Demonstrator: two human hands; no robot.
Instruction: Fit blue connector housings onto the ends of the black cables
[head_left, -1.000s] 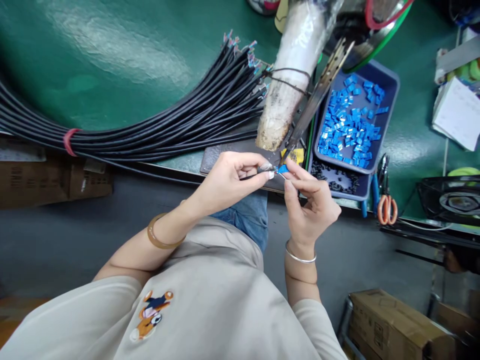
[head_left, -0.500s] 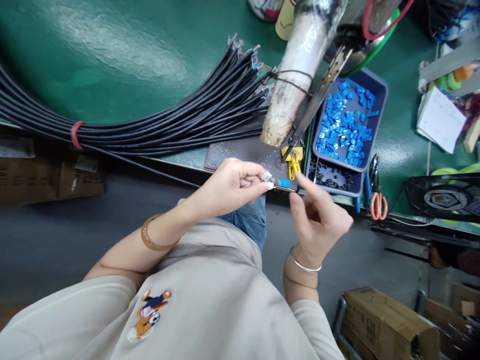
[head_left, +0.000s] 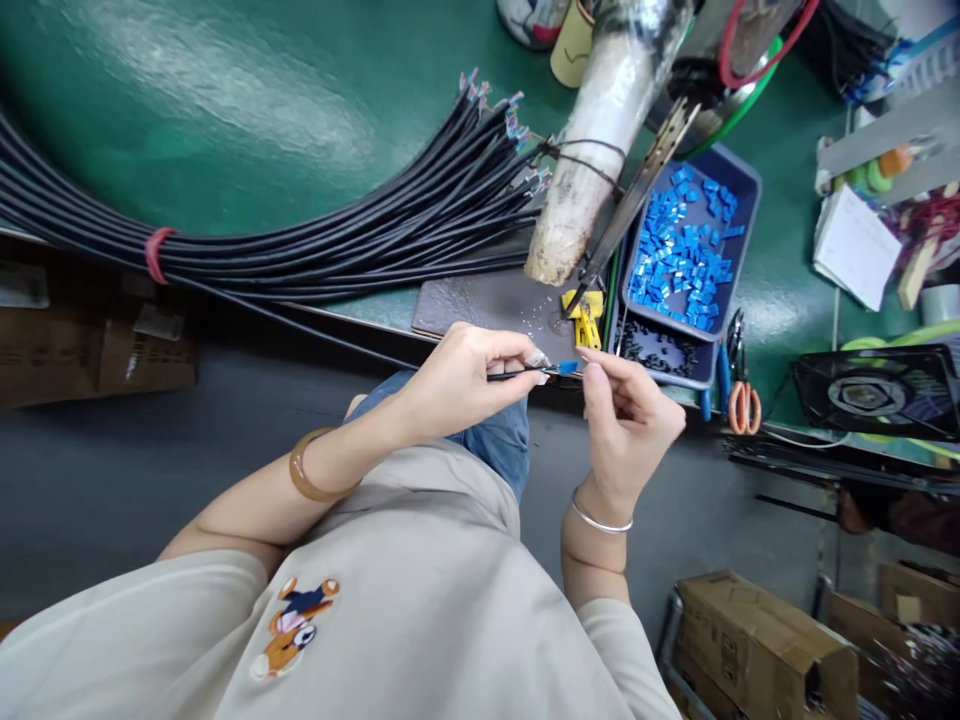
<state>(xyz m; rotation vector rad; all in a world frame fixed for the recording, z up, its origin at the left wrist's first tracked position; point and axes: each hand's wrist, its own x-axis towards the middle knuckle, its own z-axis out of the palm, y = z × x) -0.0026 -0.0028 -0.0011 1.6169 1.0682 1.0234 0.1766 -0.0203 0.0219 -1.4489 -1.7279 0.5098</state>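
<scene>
Your left hand (head_left: 469, 375) pinches a thin black cable (head_left: 516, 375) between thumb and fingertips, close to the cable's end, at the front edge of the green table (head_left: 247, 185) and right in front of your body. The cable's long axis there lies nearly level across your view, rising very slightly to the right, so its worked end points toward your right hand (head_left: 630, 415). At that end sits a small blue connector (head_left: 568, 368), lying in line with the cable, its free end facing right. Your right thumb and forefinger are brought close together just beside that free end; whether they touch it or grip something tiny, you cannot tell from here. Beyond your left hand, a bundle of black cables (head_left: 337, 245) sweeps in from the left, held by a red tie (head_left: 157, 255), its cut ends fanning up and to the right. A dark pad (head_left: 480, 305) lies on the table behind the connector, with a yellow piece (head_left: 589, 330) near its right end. Farther right, a grey-blue tray (head_left: 750, 220) holds loose blue pieces (head_left: 679, 260), and orange-handled scissors (head_left: 745, 408) lie near the table's edge, handles toward you.
</scene>
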